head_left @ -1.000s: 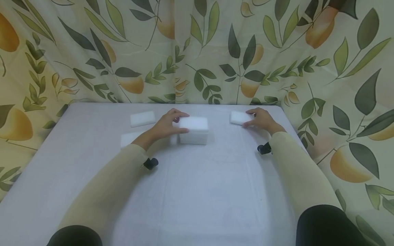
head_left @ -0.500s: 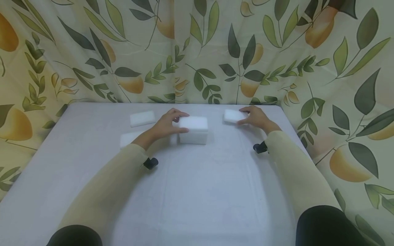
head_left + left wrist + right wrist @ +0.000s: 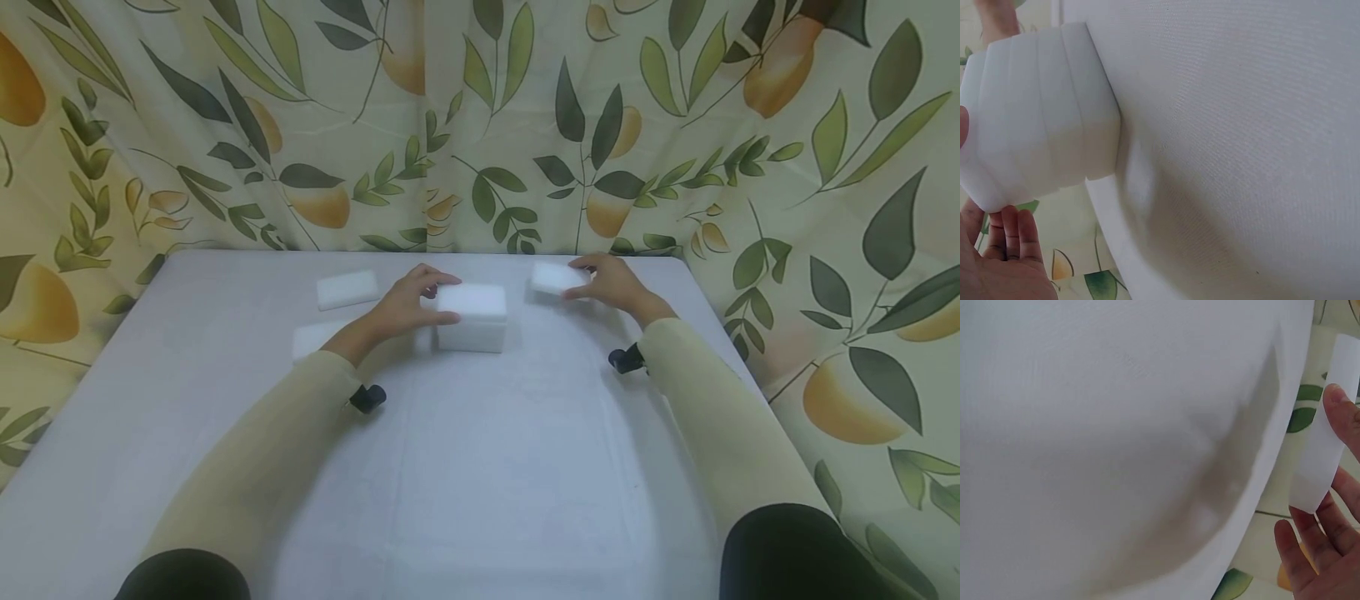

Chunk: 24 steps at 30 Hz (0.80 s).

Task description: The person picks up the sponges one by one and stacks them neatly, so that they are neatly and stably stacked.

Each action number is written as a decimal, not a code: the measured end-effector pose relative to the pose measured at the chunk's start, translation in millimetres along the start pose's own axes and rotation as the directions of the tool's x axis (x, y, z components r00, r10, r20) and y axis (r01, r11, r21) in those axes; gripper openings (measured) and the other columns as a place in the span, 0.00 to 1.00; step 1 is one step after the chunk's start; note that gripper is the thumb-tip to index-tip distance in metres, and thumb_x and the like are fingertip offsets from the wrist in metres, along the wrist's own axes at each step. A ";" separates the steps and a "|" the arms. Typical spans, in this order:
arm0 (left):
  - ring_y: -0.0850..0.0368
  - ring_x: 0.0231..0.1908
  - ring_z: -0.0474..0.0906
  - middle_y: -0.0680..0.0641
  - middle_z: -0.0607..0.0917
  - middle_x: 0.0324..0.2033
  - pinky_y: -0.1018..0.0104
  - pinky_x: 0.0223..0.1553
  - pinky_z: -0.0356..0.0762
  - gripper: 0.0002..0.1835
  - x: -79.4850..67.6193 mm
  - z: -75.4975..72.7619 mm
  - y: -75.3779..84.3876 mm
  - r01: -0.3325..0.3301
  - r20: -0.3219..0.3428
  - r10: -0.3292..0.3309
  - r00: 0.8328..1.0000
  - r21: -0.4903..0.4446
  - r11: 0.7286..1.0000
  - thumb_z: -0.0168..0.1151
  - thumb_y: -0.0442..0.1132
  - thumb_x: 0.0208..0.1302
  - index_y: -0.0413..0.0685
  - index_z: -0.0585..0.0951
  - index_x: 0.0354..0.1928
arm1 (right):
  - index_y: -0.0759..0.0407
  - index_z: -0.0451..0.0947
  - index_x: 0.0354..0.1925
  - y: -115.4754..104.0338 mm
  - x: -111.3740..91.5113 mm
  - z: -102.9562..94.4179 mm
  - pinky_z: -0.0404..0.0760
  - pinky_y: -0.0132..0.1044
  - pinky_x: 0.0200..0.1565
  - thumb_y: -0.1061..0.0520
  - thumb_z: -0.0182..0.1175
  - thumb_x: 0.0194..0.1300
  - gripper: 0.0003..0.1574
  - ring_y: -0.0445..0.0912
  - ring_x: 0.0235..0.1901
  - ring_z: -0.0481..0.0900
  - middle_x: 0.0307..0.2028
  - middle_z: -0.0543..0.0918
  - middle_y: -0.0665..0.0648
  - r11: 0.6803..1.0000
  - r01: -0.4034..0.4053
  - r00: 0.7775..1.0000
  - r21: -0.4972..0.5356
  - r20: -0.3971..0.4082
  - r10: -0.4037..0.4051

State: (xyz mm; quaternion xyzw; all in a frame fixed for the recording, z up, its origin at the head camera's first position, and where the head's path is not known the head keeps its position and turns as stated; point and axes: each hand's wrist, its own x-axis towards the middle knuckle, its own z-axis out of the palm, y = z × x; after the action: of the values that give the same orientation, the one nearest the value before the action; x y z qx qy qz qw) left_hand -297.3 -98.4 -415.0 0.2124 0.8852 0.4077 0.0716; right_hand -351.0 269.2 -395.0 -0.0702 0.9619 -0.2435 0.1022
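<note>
Several white block-shaped sponges make up a stack [image 3: 474,329] at the middle of the table's far part. My left hand [image 3: 397,310] grips the top of it from the left, thumb on the near side and fingers at the far side. In the left wrist view the layers of the stack [image 3: 1041,119] lie flush, with small offsets at the edges. To the right, my right hand [image 3: 615,285] pinches a single white sponge [image 3: 551,277] between thumb and fingers. The right wrist view shows this sponge [image 3: 1319,453] raised off the table, its shadow falling on the cloth.
Two more white sponges lie left of the stack: a far sponge [image 3: 348,290] and a nearer sponge [image 3: 313,338], partly hidden by the left wrist. A white cloth covers the table [image 3: 495,467]. Behind it hangs a curtain [image 3: 510,125] printed with leaves and fruit.
My right hand has carried its sponge leftward, closer to the stack and slightly up. My left hand and the stack have stayed in place.
</note>
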 end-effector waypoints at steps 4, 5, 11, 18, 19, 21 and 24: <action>0.48 0.55 0.71 0.47 0.71 0.56 0.51 0.57 0.72 0.36 -0.7 -0.5 0.9 -0.003 -0.005 0.003 1.000 -0.001 1.000 0.75 0.52 0.53 0.56 0.75 0.65 | 0.59 0.68 0.68 -6.2 -0.7 -0.2 0.67 0.58 0.61 0.45 0.74 0.54 0.48 0.59 0.59 0.67 0.64 0.69 0.65 1.000 0.016 1.000 0.010 0.000 -0.016; 0.48 0.55 0.71 0.48 0.71 0.56 0.51 0.57 0.72 0.36 -0.9 -0.6 1.2 -0.002 -0.005 0.002 1.000 -0.001 1.000 0.75 0.52 0.53 0.57 0.75 0.65 | 0.59 0.68 0.68 -7.7 -0.9 0.0 0.68 0.57 0.61 0.45 0.74 0.55 0.48 0.59 0.59 0.67 0.64 0.69 0.65 1.000 0.022 1.000 0.011 -0.001 -0.022; 0.48 0.56 0.71 0.47 0.71 0.56 0.51 0.58 0.72 0.36 -1.0 -0.4 2.3 0.006 0.000 -0.006 1.000 0.004 1.000 0.74 0.52 0.54 0.56 0.75 0.65 | 0.57 0.68 0.68 -14.1 -1.9 0.9 0.68 0.58 0.61 0.45 0.74 0.53 0.49 0.59 0.59 0.67 0.63 0.70 0.63 0.999 0.037 0.999 0.036 -0.004 -0.037; 0.48 0.55 0.71 0.47 0.71 0.55 0.51 0.58 0.72 0.36 -1.9 -0.6 2.9 -0.002 -0.004 0.002 1.000 -0.002 1.000 0.75 0.52 0.54 0.56 0.75 0.65 | 0.57 0.69 0.68 -20.9 -2.7 2.5 0.69 0.57 0.61 0.45 0.75 0.52 0.49 0.58 0.58 0.67 0.61 0.71 0.62 0.997 0.057 0.998 0.046 -0.011 -0.056; 0.48 0.55 0.71 0.47 0.71 0.55 0.51 0.58 0.72 0.36 -1.9 -0.5 2.6 -0.005 -0.005 0.005 1.000 -0.006 1.000 0.75 0.52 0.54 0.56 0.75 0.65 | 0.58 0.69 0.68 -21.9 -3.1 2.8 0.69 0.57 0.60 0.46 0.75 0.52 0.49 0.58 0.58 0.67 0.61 0.71 0.62 0.997 0.064 0.998 0.046 -0.012 -0.063; 0.48 0.55 0.71 0.47 0.71 0.55 0.51 0.58 0.72 0.35 -2.0 -0.4 1.9 -0.011 -0.005 0.011 1.000 -0.013 1.000 0.74 0.52 0.54 0.56 0.75 0.65 | 0.58 0.70 0.67 -23.3 -3.8 3.3 0.69 0.56 0.60 0.47 0.76 0.52 0.48 0.57 0.58 0.67 0.61 0.71 0.62 0.996 0.078 0.997 0.044 -0.015 -0.078; 0.48 0.55 0.71 0.48 0.71 0.56 0.51 0.59 0.71 0.36 -2.0 -0.3 0.2 -0.016 -0.004 0.016 1.000 -0.021 1.000 0.74 0.52 0.54 0.57 0.75 0.65 | 0.59 0.70 0.66 -25.6 -5.9 3.2 0.70 0.55 0.59 0.48 0.76 0.52 0.47 0.57 0.57 0.68 0.60 0.72 0.62 0.994 0.098 0.995 0.039 -0.020 -0.097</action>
State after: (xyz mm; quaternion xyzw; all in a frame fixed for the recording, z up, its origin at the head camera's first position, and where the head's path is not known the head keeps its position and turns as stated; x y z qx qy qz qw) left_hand -295.5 -99.3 -414.7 0.2181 0.8793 0.4178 0.0688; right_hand -342.4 246.6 -384.5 -0.1128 0.9532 -0.2680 0.0829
